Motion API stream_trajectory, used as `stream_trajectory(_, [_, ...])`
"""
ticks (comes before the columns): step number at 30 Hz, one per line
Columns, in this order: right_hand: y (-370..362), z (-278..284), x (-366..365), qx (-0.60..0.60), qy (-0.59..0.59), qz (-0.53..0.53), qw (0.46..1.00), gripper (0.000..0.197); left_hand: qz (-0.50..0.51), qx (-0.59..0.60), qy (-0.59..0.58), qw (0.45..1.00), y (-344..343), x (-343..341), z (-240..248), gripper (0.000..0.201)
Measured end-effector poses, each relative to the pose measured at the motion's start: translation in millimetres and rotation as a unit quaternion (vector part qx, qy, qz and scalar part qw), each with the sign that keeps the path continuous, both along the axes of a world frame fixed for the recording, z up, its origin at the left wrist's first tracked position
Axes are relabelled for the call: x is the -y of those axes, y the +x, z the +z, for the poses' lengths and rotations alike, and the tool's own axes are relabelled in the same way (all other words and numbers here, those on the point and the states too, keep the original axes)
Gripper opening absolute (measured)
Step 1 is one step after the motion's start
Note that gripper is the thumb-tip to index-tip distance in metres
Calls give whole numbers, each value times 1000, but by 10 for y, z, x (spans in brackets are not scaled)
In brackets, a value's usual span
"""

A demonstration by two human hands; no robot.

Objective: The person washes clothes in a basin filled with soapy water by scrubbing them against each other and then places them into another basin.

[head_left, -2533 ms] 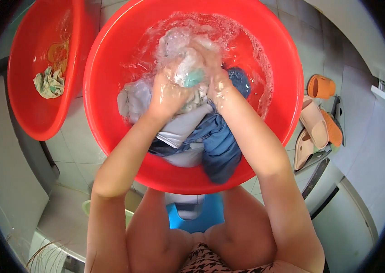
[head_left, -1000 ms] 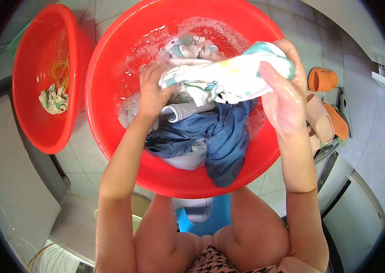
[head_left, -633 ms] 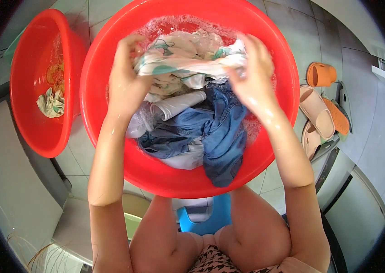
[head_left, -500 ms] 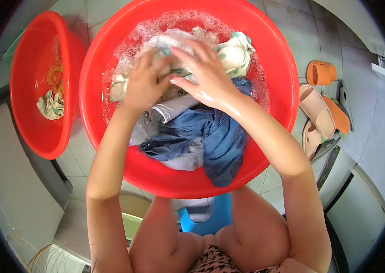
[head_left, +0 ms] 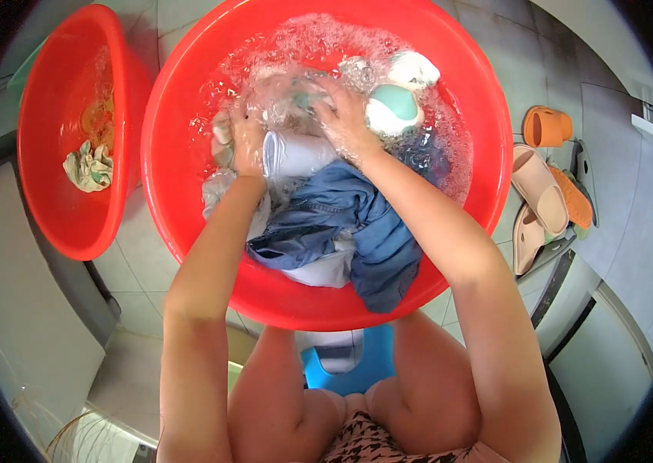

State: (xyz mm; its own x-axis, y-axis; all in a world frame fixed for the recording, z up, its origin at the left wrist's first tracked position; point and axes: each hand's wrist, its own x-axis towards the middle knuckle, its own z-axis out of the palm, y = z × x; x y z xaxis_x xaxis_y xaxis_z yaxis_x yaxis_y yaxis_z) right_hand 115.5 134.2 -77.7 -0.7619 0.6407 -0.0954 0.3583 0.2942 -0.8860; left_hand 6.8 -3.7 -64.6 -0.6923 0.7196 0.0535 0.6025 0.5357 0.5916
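A large red basin [head_left: 160,154] holds sudsy water and wet clothes. My left hand [head_left: 248,143] is down in the water at the far-left side of the pile, its fingers blurred by foam and splashes. My right hand [head_left: 348,123] lies on the wet laundry beside it, fingers spread and partly under water. Between my wrists is a rolled pale garment [head_left: 295,154]. Nearer me lies a blue denim garment [head_left: 342,204], with a white cloth [head_left: 325,266] under its front part. To the right of my right hand a white and green cloth [head_left: 394,108] bulges from the water.
A smaller red basin [head_left: 29,139] stands at the left, with a crumpled patterned cloth [head_left: 89,167] inside. Orange and beige slippers [head_left: 540,189] lie on the tiled floor at the right. Below the big basin is a blue stool [head_left: 349,374] between my legs.
Both hands have gone from above the laundry down into the water, pushing the light cloth under. The green and white cloth at the right has shifted and ballooned up. The view has moved slightly.
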Motion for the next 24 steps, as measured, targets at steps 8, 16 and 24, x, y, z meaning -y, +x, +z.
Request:
stream_trajectory(8, [30,223,327,-147,-471,-40,869,38,-23,248,124,960,420,-57,757,31])
stream_trajectory(16, [418,1473,248,-67,-704,-71,703,51,-81,317,123,937,183,99,1013,39])
stream_trajectory(24, [1271,1389,138,-33,-750,-138,646,42,-160,138,77,974,1178,772,868,89])
